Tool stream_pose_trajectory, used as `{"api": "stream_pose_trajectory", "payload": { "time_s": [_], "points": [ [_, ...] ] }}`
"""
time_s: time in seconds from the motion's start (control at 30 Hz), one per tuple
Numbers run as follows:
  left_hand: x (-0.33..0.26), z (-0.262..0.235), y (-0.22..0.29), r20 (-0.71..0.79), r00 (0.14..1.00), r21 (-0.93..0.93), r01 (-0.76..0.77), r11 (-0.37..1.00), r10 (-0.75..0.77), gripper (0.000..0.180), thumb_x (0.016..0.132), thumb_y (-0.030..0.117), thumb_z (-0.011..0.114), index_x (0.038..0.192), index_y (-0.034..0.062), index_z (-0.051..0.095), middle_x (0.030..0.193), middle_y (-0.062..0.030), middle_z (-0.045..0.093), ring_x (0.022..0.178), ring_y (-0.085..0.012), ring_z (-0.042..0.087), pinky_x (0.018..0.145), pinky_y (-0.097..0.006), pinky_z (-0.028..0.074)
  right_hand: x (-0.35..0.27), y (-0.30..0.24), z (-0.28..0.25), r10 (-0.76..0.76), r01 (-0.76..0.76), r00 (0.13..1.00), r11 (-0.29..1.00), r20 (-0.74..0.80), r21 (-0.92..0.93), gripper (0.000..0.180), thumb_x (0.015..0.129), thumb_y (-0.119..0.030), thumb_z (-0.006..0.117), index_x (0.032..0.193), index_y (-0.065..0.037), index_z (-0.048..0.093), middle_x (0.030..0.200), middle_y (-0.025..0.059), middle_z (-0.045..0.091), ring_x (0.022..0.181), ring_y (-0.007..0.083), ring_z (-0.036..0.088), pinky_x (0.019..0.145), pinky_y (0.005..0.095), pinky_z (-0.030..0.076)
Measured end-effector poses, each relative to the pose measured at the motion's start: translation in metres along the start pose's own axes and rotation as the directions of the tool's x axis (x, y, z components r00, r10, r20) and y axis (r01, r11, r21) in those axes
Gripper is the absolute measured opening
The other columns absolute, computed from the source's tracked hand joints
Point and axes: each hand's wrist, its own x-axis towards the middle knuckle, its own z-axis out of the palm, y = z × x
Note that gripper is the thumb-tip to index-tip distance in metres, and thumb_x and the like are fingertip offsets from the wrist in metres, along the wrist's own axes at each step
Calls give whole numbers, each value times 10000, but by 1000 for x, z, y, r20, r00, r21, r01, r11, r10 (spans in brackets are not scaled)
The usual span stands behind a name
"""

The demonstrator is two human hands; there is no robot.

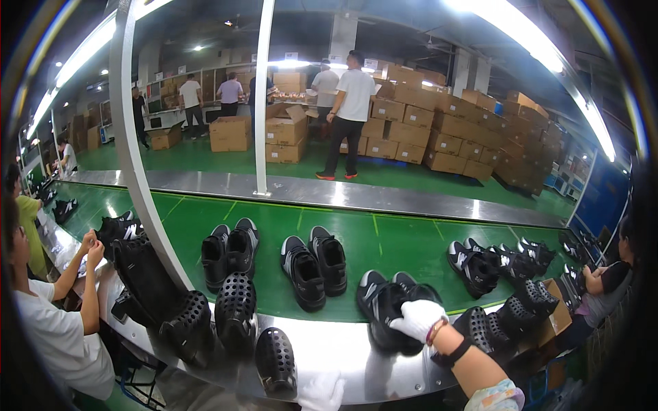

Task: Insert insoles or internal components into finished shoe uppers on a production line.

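My right hand (419, 320), in a white glove, reaches onto the green belt with its fingers closed over the collar of a black sneaker (401, 337), the right one of a pair. The other sneaker (373, 293) of that pair, with a grey toe, stands just left of it. My left hand (322, 392), also gloved in white, is low at the near edge of the metal ledge; its fingers are too unclear to read. Beside it stands a black perforated shoe-shaped shell (276, 361). A second shell (235, 312) stands farther left.
More sneaker pairs line the green belt (404, 236), including one pair (314, 264) at the middle. Perforated shells (528, 305) stand at the right beside a cardboard box (558, 312). White posts (264, 103) rise from the line. Co-workers sit at both sides; a person (353, 96) stands beyond.
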Motion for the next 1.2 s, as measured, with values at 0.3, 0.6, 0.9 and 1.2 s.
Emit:
{"api": "stream_pose_trajectory", "payload": {
  "time_s": [0.3,0.6,0.9,1.2],
  "points": [
    [32,15,28,-153,971,-177,158,971,-186,441,905,407,668,1074,4,614,888,-202,647,825,-369,647,718,-476,521,-143,-54,39,-163,166,986,982,-39,93,478,896,-518,619,961,-45,646,814,238,699,779,411,703,698,500,569],
    [90,-11,16,140,984,-174,-84,981,109,559,854,451,674,1154,-20,643,1051,-223,675,991,-396,624,890,-492,482,-176,14,47,-290,434,798,885,-529,168,272,938,-350,587,925,-83,639,753,135,643,707,354,661,646,453,530],
    [66,-81,95,-131,991,-304,-71,950,32,283,835,90,731,1101,11,675,1051,-166,685,993,-330,657,910,-410,508,-225,160,16,229,97,668,916,-708,389,237,839,-174,709,1053,-79,673,981,126,647,925,325,655,819,406,540],
    [76,-63,128,173,928,-82,-320,944,330,364,729,148,768,1056,55,636,946,-125,629,935,-332,607,841,-440,484,-182,169,53,-17,123,869,976,-495,181,375,750,-133,690,1122,-129,645,1055,130,624,968,343,633,863,433,531]
  ]
}}
